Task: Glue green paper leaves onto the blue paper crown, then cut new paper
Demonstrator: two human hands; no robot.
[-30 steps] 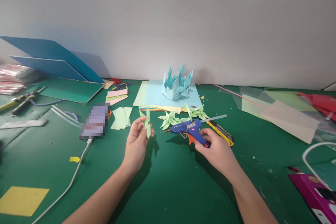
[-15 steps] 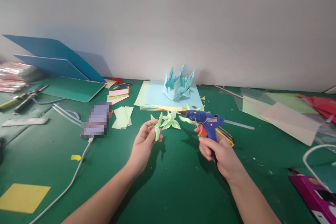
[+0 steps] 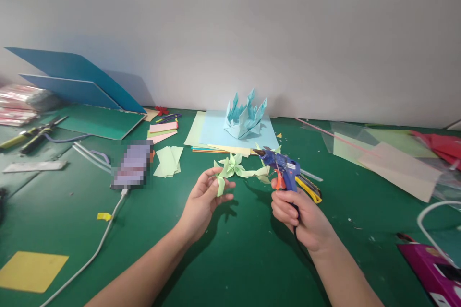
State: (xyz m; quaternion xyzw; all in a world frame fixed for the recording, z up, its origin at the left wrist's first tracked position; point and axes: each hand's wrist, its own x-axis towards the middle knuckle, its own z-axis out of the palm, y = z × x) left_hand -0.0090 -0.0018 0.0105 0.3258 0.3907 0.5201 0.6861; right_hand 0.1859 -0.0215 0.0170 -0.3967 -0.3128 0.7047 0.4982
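Between the thumb and fingers of my left hand [image 3: 207, 196] is a folded light green paper piece [image 3: 220, 183]. My right hand [image 3: 300, 213] grips a blue glue gun [image 3: 284, 167] with an orange trigger [image 3: 280, 180]. Its nozzle points left and slightly up, apart from the paper piece. A clear glue stick [image 3: 311, 175] sticks out of its back. Just behind my left hand lies a light green paper flower [image 3: 235, 165]; more folded green pieces [image 3: 261, 172] are partly hidden by the glue gun.
A blue folded-paper crown shape [image 3: 245, 122] stands on paper sheets [image 3: 211, 132] at the back. A yellow utility knife [image 3: 309, 189] lies beside my right hand. Left are green paper slips [image 3: 168, 161], a blurred-out phone [image 3: 133, 165] on a cable, and pliers [image 3: 36, 139]. Plastic-covered sheets [image 3: 396, 168] lie right.
The glue gun has tilted, its nozzle rising and its back end dropping. My left hand has moved slightly right with the paper piece, and its fingers have spread a little.
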